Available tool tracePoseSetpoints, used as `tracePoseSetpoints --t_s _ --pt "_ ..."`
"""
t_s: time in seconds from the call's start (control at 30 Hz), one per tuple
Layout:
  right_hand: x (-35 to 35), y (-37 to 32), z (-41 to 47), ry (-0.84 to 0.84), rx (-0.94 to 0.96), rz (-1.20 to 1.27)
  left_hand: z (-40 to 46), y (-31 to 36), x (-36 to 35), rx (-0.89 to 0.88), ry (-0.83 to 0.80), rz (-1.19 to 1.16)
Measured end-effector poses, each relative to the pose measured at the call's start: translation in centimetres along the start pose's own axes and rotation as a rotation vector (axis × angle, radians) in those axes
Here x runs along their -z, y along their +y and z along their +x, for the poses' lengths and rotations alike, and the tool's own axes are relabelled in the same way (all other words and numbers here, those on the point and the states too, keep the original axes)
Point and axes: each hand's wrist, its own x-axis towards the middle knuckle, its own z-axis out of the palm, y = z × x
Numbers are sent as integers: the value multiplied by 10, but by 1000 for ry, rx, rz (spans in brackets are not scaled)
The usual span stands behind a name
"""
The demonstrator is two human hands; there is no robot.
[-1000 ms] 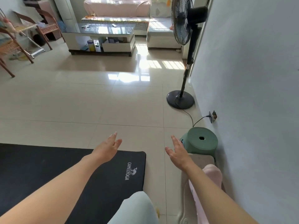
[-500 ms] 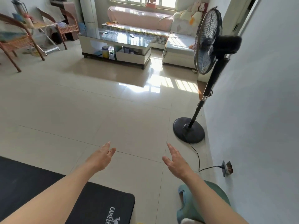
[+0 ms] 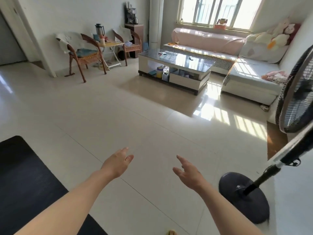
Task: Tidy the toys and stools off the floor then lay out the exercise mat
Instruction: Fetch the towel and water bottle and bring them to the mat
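Note:
The black exercise mat [image 3: 25, 180] lies flat on the tiled floor at the lower left, running out of the frame. My left hand [image 3: 117, 162] is held out above the bare tiles just right of the mat, fingers straight, holding nothing. My right hand [image 3: 188, 172] hovers a little further right, fingers loosely spread and empty. Several plush toys [image 3: 272, 37] sit on the sofa [image 3: 245, 77] at the far right. No stool is in view.
A standing fan [image 3: 243, 199] rises close on my right, its base on the floor and its head [image 3: 296, 92] at the frame edge. Ahead stand a glass coffee table [image 3: 174, 68], two rattan chairs [image 3: 84, 53] and a folding side table [image 3: 111, 50].
The view has lifted and moved forward: the green stool and the stacked stools by the wall dropped out of sight, the mat slid to the lower left. Both hands stayed open and empty.

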Motion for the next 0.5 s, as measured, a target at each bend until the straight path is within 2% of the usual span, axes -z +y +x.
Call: tracePoseSetpoints --t_s 0.13,0.27,0.5 --pt "44 -2 79 -107 -6 -54 61 25 17 71 6 9" --pt "83 -31 162 -125 78 -84 119 36 43 150 90 -50" --pt "89 -125 297 -179 264 -54 215 -8 104 299 224 -122"
